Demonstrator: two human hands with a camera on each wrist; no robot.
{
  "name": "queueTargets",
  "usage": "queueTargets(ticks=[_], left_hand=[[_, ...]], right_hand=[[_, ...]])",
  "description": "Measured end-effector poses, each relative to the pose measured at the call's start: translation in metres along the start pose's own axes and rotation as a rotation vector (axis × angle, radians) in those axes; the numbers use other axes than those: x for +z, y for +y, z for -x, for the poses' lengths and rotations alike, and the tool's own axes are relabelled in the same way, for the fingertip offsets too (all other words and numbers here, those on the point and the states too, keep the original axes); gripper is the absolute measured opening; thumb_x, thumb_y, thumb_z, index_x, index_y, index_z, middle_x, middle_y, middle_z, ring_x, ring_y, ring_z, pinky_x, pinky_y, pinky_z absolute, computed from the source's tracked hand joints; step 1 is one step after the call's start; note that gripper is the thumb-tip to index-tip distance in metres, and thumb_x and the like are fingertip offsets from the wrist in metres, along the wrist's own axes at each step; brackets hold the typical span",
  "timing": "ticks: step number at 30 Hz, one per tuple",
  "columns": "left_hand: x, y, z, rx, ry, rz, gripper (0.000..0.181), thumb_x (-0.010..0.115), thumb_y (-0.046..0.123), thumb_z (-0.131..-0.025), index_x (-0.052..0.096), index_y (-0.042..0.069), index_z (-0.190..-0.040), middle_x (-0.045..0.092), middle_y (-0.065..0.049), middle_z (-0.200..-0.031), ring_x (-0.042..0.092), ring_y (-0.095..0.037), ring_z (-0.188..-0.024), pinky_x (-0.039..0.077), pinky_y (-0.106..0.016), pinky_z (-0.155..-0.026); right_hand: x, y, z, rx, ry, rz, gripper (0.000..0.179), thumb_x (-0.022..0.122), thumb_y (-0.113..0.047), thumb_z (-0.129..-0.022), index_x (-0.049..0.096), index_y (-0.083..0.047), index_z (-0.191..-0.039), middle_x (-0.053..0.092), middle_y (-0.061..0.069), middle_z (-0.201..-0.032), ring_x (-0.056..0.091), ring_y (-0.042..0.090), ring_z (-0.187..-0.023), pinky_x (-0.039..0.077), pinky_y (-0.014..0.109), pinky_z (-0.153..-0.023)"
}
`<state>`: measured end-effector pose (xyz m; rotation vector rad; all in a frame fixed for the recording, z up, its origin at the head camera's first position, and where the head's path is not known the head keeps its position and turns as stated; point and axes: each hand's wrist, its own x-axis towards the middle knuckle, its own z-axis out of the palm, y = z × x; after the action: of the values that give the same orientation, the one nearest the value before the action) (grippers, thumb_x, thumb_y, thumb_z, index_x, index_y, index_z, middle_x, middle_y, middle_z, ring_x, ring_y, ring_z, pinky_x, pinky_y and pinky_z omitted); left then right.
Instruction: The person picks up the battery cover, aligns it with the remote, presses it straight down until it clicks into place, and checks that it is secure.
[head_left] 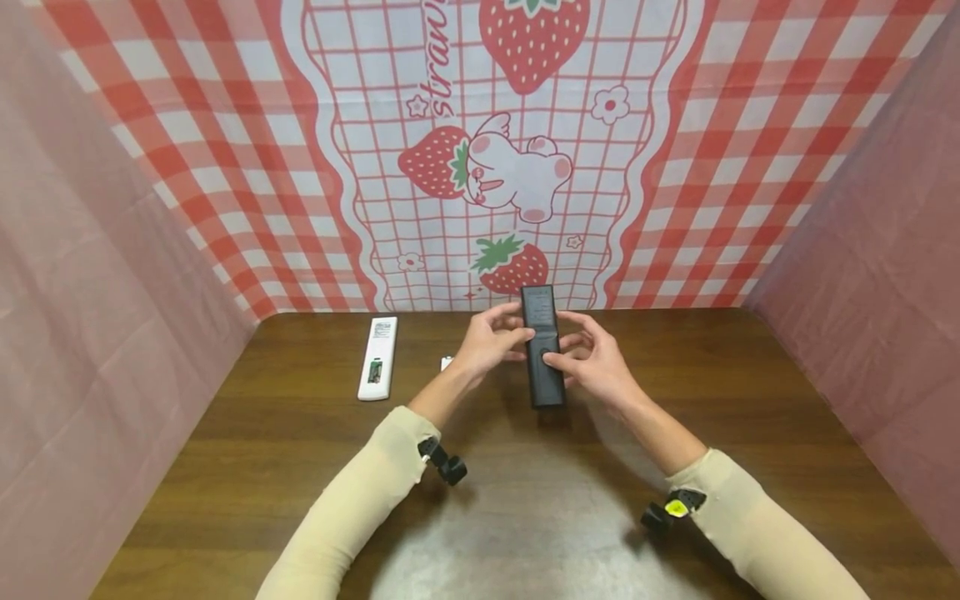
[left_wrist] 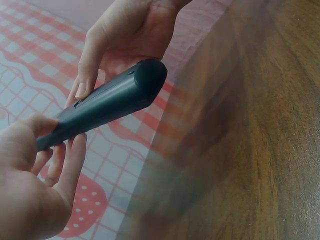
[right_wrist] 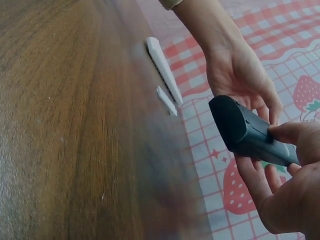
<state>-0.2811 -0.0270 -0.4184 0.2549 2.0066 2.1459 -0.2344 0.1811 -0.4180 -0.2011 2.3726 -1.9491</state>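
Note:
Both hands hold a black remote control (head_left: 543, 379) above the table, its back facing up and a printed label near its far end. My left hand (head_left: 483, 343) grips its left edge, with the thumb on the back about midway. From the other side my right hand (head_left: 603, 367) grips it, thumb pressing on the lower half of the back. In the left wrist view the remote control (left_wrist: 115, 97) shows its rounded near end. Fingers of both hands reach beneath it, and its button side is hidden.
A white remote control (head_left: 381, 354) lies back up to the left, its battery compartment uncovered. Beside it lies a small white piece (right_wrist: 166, 101), mostly hidden by the left hand in the head view. A strawberry-print cloth (head_left: 525, 167) hangs behind the wooden table (head_left: 525, 517).

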Motion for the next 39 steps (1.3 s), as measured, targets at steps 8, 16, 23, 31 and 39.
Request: queueTargets(ticks=[8, 16, 23, 31, 39], left_hand=[[0.004, -0.005, -0.001, -0.004, 0.021, 0.055, 0.053, 0.078, -0.003, -0.101, 0.059, -0.002, -0.151, 0.072, -0.036, -0.141, 0.076, -0.01, -0.085, 0.076, -0.038, -0.085], [0.006, -0.009, 0.001, -0.018, 0.024, 0.06, 0.05, 0.077, -0.003, -0.102, 0.062, -0.003, -0.15, 0.071, -0.034, -0.142, 0.075, -0.011, -0.088, 0.075, -0.043, -0.092], [0.008, -0.014, 0.001, -0.019, 0.012, 0.072, 0.044, 0.067, -0.004, -0.108, 0.063, -0.005, -0.152, 0.071, -0.036, -0.141, 0.075, -0.011, -0.082, 0.075, -0.036, -0.089], [0.009, -0.019, 0.003, -0.046, -0.02, 0.044, 0.052, 0.054, -0.009, -0.107, 0.059, -0.004, -0.158, 0.07, -0.038, -0.144, 0.074, -0.01, -0.076, 0.075, -0.031, -0.086], [0.009, -0.023, 0.005, -0.063, -0.041, 0.021, 0.058, 0.051, -0.011, -0.103, 0.058, -0.003, -0.159, 0.07, -0.035, -0.144, 0.073, -0.013, -0.083, 0.075, -0.034, -0.089]], right_hand=[[-0.004, -0.001, 0.0, 0.007, 0.007, 0.018, 0.077, 0.08, -0.002, -0.101, 0.048, -0.01, -0.17, 0.059, 0.003, -0.106, 0.073, 0.004, -0.085, 0.073, 0.035, -0.071], [-0.005, 0.001, 0.0, 0.019, 0.016, 0.05, 0.075, 0.08, -0.004, -0.101, 0.049, -0.009, -0.169, 0.06, 0.005, -0.11, 0.07, 0.004, -0.086, 0.071, 0.034, -0.069], [-0.006, 0.002, 0.001, 0.031, 0.023, 0.086, 0.076, 0.081, -0.007, -0.101, 0.048, -0.006, -0.17, 0.062, 0.011, -0.116, 0.067, 0.006, -0.086, 0.069, 0.032, -0.066], [-0.008, 0.004, 0.002, 0.068, 0.02, 0.106, 0.078, 0.08, -0.008, -0.102, 0.045, -0.006, -0.171, 0.064, 0.014, -0.12, 0.067, 0.008, -0.086, 0.068, 0.028, -0.067], [-0.01, 0.008, 0.001, 0.099, 0.006, 0.121, 0.077, 0.079, -0.008, -0.103, 0.044, -0.006, -0.172, 0.063, 0.017, -0.123, 0.069, 0.012, -0.092, 0.072, 0.033, -0.072]])
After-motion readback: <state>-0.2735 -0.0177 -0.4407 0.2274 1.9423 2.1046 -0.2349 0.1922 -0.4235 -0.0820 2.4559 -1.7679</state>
